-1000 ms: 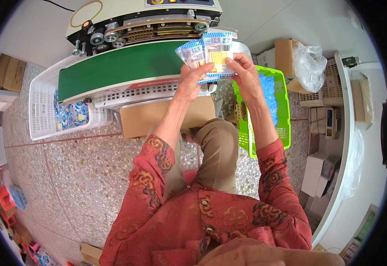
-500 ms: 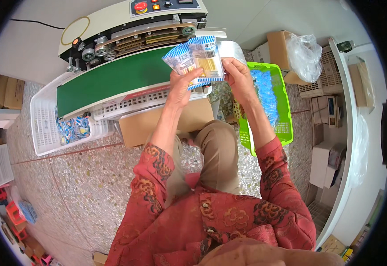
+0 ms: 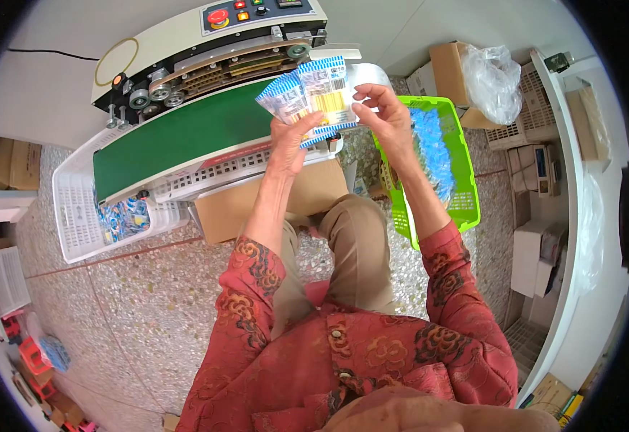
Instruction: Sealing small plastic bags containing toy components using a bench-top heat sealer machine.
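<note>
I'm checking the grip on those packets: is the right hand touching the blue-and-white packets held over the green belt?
Touching. The head view shows the right hand with fingertips pressed on the edge of the blue-and-white packets, while the left hand holds them from below.

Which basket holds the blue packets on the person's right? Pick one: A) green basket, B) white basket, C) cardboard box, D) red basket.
A: the green basket by the right hand is filled with blue packets; the white basket sits on the person's left.
</note>
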`<state>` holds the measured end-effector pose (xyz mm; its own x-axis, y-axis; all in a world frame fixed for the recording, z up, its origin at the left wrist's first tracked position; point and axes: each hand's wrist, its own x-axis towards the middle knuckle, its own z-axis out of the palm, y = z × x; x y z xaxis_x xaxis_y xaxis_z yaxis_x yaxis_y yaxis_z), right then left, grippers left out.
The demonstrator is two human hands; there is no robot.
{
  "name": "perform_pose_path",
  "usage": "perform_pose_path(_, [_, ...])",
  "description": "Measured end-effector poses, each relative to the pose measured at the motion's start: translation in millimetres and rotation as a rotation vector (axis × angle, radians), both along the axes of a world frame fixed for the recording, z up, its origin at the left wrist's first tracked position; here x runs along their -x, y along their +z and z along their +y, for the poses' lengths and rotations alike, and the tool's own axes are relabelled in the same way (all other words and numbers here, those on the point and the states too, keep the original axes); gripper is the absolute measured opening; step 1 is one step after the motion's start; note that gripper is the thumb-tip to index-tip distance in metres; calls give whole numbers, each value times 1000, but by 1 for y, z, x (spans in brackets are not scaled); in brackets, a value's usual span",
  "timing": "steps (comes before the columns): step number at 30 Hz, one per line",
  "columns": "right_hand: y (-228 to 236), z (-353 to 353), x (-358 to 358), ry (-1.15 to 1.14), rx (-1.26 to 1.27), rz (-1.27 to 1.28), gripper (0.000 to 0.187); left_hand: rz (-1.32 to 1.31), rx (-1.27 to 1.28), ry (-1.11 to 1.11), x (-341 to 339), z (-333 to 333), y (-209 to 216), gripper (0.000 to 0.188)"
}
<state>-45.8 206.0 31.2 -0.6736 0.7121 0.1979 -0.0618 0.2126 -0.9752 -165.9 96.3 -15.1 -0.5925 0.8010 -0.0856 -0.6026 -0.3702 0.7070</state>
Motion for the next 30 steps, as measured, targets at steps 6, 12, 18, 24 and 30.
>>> perform_pose_path(6, [-2,-8,6,-46,-191,-162,25,37,-3,5,1,0,-4,34])
perform_pose_path(12, [-1,-8,8,-31,-206,-163,19,-32,-83,-14,1,2,-8,39])
perform_pose_path(18, [7,-9,8,77,263,47,9,-210,-148,-46,3,0,-10,44])
perform_pose_path(24, [-3,-6,4,75,334,24,10,-50,-46,-20,3,1,-8,45])
perform_pose_path(30, [-21,-9,3,-60,412,137,12,13,38,80,4,2,-8,45])
